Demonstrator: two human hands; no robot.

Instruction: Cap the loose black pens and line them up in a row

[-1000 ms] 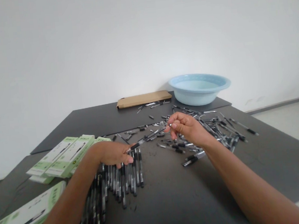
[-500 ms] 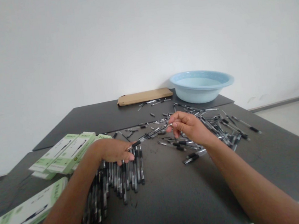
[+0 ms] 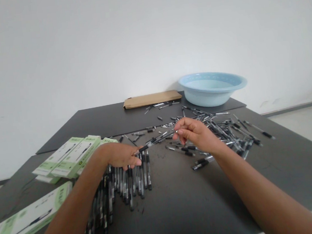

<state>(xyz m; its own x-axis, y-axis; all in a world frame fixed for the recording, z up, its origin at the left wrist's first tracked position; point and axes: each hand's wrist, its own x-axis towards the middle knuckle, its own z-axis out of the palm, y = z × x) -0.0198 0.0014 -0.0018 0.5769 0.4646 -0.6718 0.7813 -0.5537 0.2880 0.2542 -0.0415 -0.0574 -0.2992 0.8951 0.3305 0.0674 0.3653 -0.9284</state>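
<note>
Between my hands a slim clear pen barrel (image 3: 144, 148) with a black grip slants up to the right, above the table. My left hand (image 3: 121, 156) pinches its lower left end. At the barrel's upper right end runs a thin dark pen refill (image 3: 167, 134), whose far tip is held in the closed fingertips of my right hand (image 3: 193, 133). How deep the refill sits in the barrel is too fine to make out. Under my left hand lie rows of pens (image 3: 130, 186), partly hidden by my forearm. A loose heap of pen parts (image 3: 224, 132) spreads beyond my right hand.
Green and white pen boxes (image 3: 71, 155) are stacked at the left, with another box (image 3: 30, 221) nearer me. A flat brown carton (image 3: 152, 99) and a light blue basin (image 3: 213, 95) stand at the back of the dark table (image 3: 179, 211), near the wall.
The view has shifted slightly, so everything on the table appears a little higher and further right. Both hands keep the same hold on the pen barrel and refill.
</note>
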